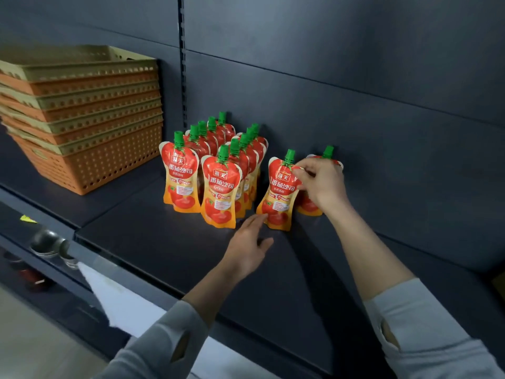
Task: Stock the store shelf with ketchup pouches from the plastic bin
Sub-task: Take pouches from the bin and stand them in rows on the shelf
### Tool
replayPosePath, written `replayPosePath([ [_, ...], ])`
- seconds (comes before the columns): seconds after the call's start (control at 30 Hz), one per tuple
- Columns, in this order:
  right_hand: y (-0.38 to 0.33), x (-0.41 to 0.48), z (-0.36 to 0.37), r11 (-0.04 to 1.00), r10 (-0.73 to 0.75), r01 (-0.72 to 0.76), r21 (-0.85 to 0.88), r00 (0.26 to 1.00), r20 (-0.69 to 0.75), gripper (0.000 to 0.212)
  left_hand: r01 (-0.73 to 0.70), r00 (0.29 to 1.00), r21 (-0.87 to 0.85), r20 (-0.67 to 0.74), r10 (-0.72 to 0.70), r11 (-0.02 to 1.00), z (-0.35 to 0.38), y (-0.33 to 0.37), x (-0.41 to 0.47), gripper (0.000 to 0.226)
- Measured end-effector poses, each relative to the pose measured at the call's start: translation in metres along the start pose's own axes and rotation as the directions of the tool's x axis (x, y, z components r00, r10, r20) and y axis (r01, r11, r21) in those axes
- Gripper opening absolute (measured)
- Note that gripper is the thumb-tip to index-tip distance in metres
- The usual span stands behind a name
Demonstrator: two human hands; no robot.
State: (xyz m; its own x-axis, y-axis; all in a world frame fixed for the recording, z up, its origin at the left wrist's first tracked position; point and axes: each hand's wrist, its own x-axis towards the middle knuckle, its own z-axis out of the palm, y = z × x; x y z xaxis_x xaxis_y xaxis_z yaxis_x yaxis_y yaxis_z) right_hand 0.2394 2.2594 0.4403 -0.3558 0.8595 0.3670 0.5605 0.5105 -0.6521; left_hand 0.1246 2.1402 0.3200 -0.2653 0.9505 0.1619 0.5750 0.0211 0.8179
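Pouch (279, 192) upright on shelf (175, 242); right hand (322, 184) grip pinches its upper edge; left hand (250, 242) open at its base

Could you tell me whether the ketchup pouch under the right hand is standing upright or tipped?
Tipped: the ketchup pouch leans right, its base on the shelf, with the right hand at its top.

My right hand (322, 184) is up in the centre-right of the frame, palm turned down, wrist bent, fingers curled with thumb and fingertips (299, 172) pinched together. My right forearm runs bare from it down to the lower right corner, where a grey sleeve (418, 329) covers it. My left hand (250, 247) sits lower, near the centre, fingers stretched forward and slightly spread, thumb out to the right. Its forearm slants to the bottom left, also grey-sleeved.
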Motion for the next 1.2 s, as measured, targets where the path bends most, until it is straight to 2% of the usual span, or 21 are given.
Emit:
replayPosePath([
  [0.23,0.009,0.035,0.012,0.955,-0.146,0.130,-0.268,0.988,-0.044,0.017,0.053,0.998,0.177,0.011,-0.056,0.983,0.022,0.003,0.043,0.072],
  [0.4,0.009,0.045,0.009,0.889,-0.182,0.148,-0.433,0.983,-0.038,0.027,0.074,0.997,0.220,0.016,-0.079,0.973,0.028,0.001,0.065,0.074],
  [0.6,0.010,0.050,0.007,0.820,-0.240,0.194,-0.539,0.971,-0.015,0.027,0.081,0.996,0.221,0.003,-0.084,0.972,0.033,-0.002,0.079,0.076],
  [0.87,0.010,0.049,0.001,0.815,-0.217,0.180,-0.551,0.976,-0.002,0.028,0.044,0.999,0.183,-0.014,-0.043,0.982,0.040,-0.006,0.080,0.078],
  [1.07,0.012,0.050,0.001,0.780,-0.261,0.225,-0.584,0.965,0.022,0.027,0.064,0.998,0.191,-0.010,-0.063,0.980,0.040,-0.004,0.081,0.078],
  [1.13,0.012,0.050,0.001,0.800,-0.305,0.241,-0.550,0.952,-0.025,0.025,0.057,0.998,0.184,-0.003,-0.057,0.981,0.036,0.000,0.079,0.076],
  [1.2,0.008,0.052,-0.001,0.830,-0.369,0.254,-0.498,0.917,-0.149,0.021,0.021,1.000,0.183,-0.004,-0.020,0.983,0.030,0.005,0.072,0.071],
])
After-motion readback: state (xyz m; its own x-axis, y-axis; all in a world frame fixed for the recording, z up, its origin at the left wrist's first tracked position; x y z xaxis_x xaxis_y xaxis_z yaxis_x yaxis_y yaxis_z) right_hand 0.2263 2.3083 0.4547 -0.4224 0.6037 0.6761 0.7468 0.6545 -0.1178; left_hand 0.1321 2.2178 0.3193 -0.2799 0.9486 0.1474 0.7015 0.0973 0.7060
